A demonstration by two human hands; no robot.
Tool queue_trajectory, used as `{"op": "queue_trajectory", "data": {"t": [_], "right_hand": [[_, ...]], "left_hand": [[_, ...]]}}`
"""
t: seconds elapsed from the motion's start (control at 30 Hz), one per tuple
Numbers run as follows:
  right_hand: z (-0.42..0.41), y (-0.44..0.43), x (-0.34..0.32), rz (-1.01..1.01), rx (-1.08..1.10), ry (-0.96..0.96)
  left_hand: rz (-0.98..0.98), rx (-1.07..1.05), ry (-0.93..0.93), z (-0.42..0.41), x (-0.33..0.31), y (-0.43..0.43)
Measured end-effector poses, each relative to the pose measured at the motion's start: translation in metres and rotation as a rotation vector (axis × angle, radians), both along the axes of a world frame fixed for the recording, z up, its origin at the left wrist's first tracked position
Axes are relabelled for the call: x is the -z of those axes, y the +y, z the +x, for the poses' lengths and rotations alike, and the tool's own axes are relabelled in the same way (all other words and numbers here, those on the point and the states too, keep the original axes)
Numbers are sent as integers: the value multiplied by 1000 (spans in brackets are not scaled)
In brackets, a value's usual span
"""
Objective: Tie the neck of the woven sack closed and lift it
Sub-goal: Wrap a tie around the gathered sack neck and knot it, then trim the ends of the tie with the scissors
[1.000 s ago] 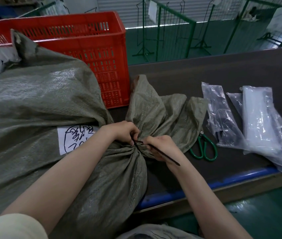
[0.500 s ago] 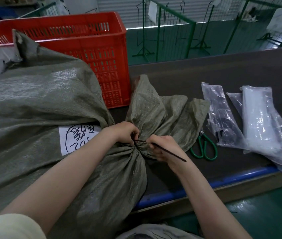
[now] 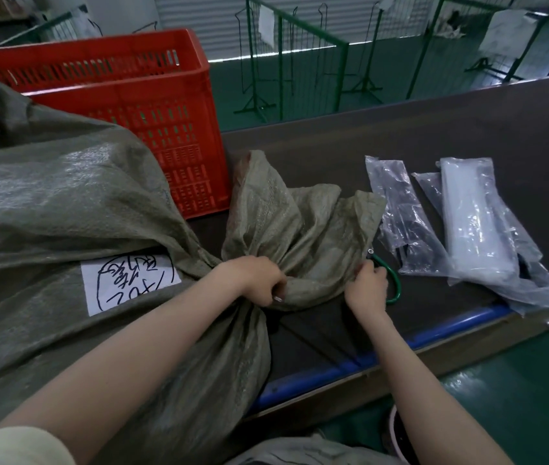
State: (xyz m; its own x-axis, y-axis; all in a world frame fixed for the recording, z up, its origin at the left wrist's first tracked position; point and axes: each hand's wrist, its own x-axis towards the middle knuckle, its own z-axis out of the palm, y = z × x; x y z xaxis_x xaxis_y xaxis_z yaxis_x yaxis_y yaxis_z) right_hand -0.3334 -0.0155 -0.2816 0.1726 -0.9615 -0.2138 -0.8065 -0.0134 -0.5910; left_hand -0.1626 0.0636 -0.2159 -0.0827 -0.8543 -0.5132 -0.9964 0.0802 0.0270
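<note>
The full grey-green woven sack lies on its side at the left of the dark table, with a white handwritten label on it. Its gathered neck is pinched in my left hand, and the loose mouth fans out beyond the fist. My right hand is off the neck, at the right edge of that flap. Its fingers curl on the handles of the green scissors, which lie on the table. The black tie around the neck is hidden by my left hand and the fabric.
A red plastic crate stands behind the sack. Two clear plastic bags lie to the right of the scissors. The table's blue front edge runs below my right hand. Green wire racks stand on the floor beyond.
My right hand has let go of the black tie's tail and moved right to the scissors. My left hand keeps its grip on the neck.
</note>
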Motion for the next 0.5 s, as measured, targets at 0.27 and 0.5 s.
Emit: {"op": "queue_trajectory", "data": {"t": [0.27, 0.5], "right_hand": [[-10, -15, 9, 31, 29, 167], [-25, -18, 5, 191, 42, 237]], "left_hand": [[53, 107, -262, -6, 21, 3], [21, -75, -264, 6, 25, 1]]}}
